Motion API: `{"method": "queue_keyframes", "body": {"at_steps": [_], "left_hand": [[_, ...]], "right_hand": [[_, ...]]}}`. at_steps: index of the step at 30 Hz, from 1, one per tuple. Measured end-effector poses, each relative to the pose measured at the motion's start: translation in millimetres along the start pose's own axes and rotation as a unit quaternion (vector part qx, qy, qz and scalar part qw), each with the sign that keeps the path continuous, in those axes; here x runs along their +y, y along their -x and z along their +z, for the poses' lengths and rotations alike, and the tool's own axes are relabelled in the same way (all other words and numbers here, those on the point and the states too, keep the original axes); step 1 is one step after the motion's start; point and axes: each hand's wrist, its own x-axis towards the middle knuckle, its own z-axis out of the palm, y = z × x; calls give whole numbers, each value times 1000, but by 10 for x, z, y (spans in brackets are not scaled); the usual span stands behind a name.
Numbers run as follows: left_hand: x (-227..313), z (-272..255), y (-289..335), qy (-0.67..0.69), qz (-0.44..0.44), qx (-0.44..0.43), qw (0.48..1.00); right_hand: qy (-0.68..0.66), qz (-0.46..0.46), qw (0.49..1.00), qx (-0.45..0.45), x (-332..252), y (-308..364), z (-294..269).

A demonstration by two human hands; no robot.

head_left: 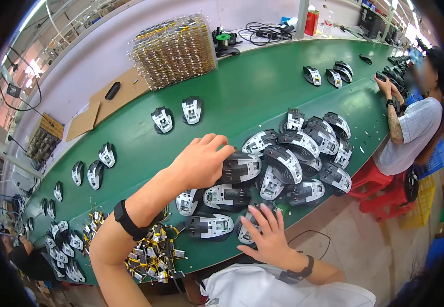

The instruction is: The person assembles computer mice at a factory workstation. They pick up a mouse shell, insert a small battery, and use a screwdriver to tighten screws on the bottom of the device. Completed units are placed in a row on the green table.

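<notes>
My left hand (205, 159) comes over the near side of a pile of partly assembled computer mice, fingers bent. It closes at the left end of a mouse shell (242, 168), black and silver-grey with an open cavity; my palm hides the grip. My right hand (266, 234) is spread open, palm down, over another mouse shell (246, 230) by the table's near edge, with its fingertips apart. Around both hands lie several more mouse shells, such as one (210, 225) to the left of my right hand and one (283, 162) farther right in the heap.
Small silver battery packs with yellow tape and wires (155, 253) lie heaped beneath my left forearm. More mouse shells stand along the green table (263, 87). Behind are a stack of trays (176, 48) and cardboard (91, 117). A co-worker (411, 117) sits at the right.
</notes>
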Motion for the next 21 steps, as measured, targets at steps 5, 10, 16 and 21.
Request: {"method": "queue_keyframes", "body": {"at_steps": [5,10,16,21], "left_hand": [[16,-119,5,-5,-7,-18,1000],[-193,-172,61,11,-35,-16,999],[-272,-71,-97,17,-48,-51,997],[-231,-43,-121,17,-41,-53,998]], "right_hand": [[-56,-58,978,190,394,191,-174],[114,230,910,324,1367,402,-814],[-32,178,954,239,1711,339,-910],[-59,151,960,228,1903,343,-917]]}}
